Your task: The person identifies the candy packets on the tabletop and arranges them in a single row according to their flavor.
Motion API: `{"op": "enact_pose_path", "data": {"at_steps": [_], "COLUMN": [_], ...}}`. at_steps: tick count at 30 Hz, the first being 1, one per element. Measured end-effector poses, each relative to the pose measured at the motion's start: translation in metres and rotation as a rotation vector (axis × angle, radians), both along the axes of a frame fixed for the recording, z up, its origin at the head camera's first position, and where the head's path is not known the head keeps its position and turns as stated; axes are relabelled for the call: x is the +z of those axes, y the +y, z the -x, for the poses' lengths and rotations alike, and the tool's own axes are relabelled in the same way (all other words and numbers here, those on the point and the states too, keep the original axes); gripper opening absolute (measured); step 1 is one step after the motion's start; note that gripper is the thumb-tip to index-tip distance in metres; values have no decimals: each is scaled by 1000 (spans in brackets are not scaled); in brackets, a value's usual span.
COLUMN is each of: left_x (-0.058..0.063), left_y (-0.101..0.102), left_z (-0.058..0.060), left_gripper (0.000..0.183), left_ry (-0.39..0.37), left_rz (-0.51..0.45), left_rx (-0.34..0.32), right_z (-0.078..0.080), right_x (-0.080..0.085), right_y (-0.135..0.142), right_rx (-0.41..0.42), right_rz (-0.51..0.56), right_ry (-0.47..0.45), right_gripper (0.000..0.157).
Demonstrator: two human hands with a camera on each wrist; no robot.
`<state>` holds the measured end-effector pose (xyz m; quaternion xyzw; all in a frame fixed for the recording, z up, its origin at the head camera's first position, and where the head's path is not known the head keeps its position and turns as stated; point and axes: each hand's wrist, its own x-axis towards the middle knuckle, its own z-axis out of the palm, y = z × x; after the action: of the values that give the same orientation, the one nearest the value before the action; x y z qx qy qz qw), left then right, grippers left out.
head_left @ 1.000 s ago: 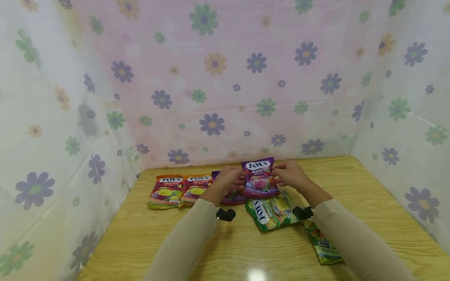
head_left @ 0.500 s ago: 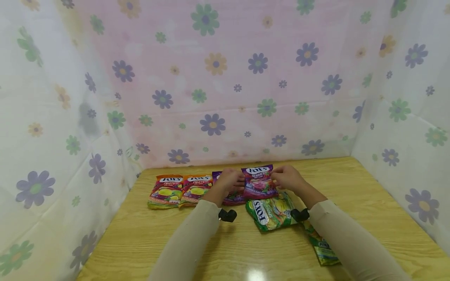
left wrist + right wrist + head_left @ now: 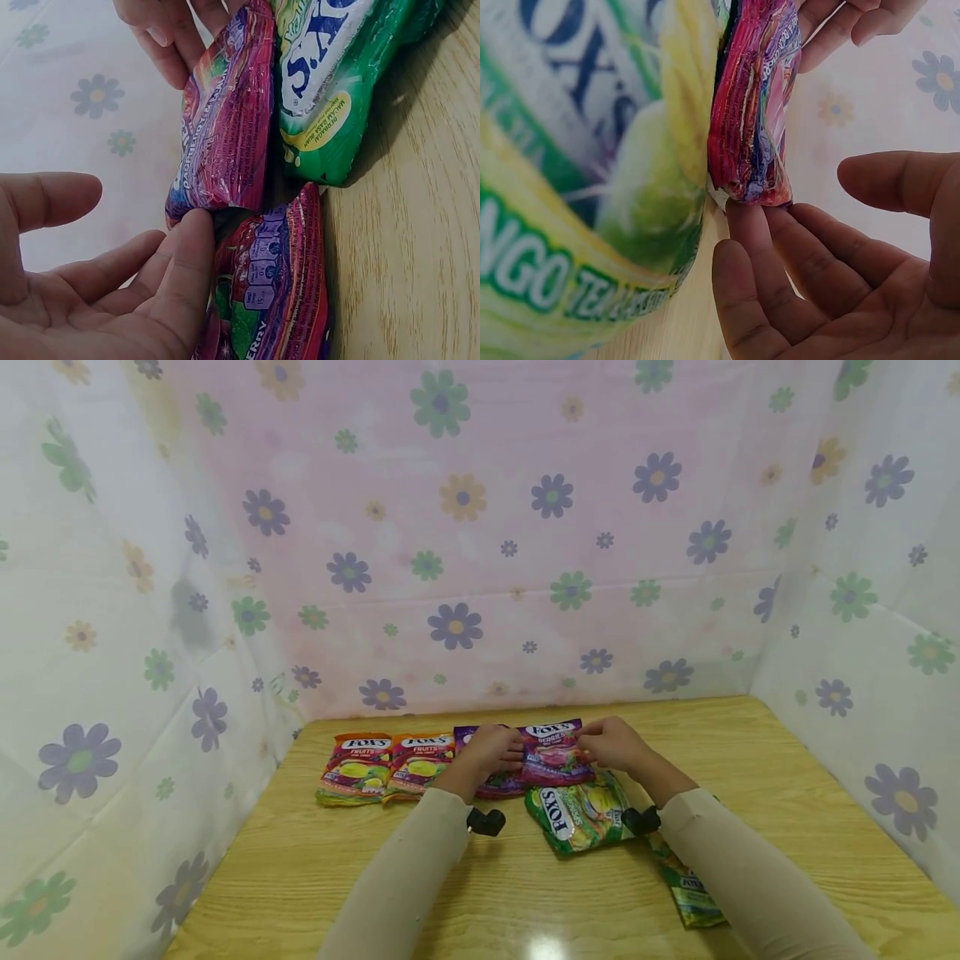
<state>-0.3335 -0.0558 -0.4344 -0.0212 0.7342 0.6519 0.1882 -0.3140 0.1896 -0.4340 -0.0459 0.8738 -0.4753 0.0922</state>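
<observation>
A purple Fox's Berries candy bag (image 3: 555,758) lies on the table between both hands. My left hand (image 3: 491,750) is at its left edge; in the left wrist view a fingertip touches the bag's corner and the thumb stands apart. My right hand (image 3: 615,745) is at its right edge; in the right wrist view the fingertips (image 3: 748,219) touch the bag's end, with the thumb away from it. A second purple Berries bag (image 3: 270,292) lies directly left, partly hidden by my left hand. Just in front lies a green Fox's bag (image 3: 588,814).
Two orange-red Fox's Fruits bags (image 3: 356,770) continue the row on the left. Another green bag (image 3: 693,897) lies at the front right, partly under my right sleeve. The wooden table (image 3: 315,877) ends at flower-patterned cloth walls (image 3: 457,568) behind and at both sides.
The purple Berries bag between the hands has tipped back and down from a more raised pose to lie flat beside the other. My right hand moved slightly left and down with it.
</observation>
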Motion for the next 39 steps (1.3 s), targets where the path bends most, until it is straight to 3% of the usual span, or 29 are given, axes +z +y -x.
{"op": "enact_pose_path", "data": {"at_steps": [6, 12, 20, 23, 28, 33, 39], "left_x": [-1, 7, 10, 11, 12, 14, 12], "left_y": [0, -1, 0, -1, -3, -4, -5], "left_z": [0, -12, -19, -21, -25, -35, -49], "left_gripper": [46, 43, 55, 58, 46, 42, 47], "left_ry": [8, 54, 112, 108, 112, 96, 169], "left_rz": [25, 67, 169, 169, 139, 113, 206], "left_rx": [-9, -27, -46, -44, -57, -92, -134], "right_z": [-1, -7, -9, -9, -9, -10, -11], "right_x": [0, 2, 1, 0, -4, -6, -6], "right_y": [2, 8, 17, 18, 21, 23, 23], "right_rx": [11, 29, 39, 47, 66, 80, 76], "right_rz": [-9, -26, -49, -66, -117, -149, -164], "right_ry": [-8, -5, 6, 12, 36, 60, 79], "right_gripper": [44, 46, 48, 47, 48, 48, 42]}}
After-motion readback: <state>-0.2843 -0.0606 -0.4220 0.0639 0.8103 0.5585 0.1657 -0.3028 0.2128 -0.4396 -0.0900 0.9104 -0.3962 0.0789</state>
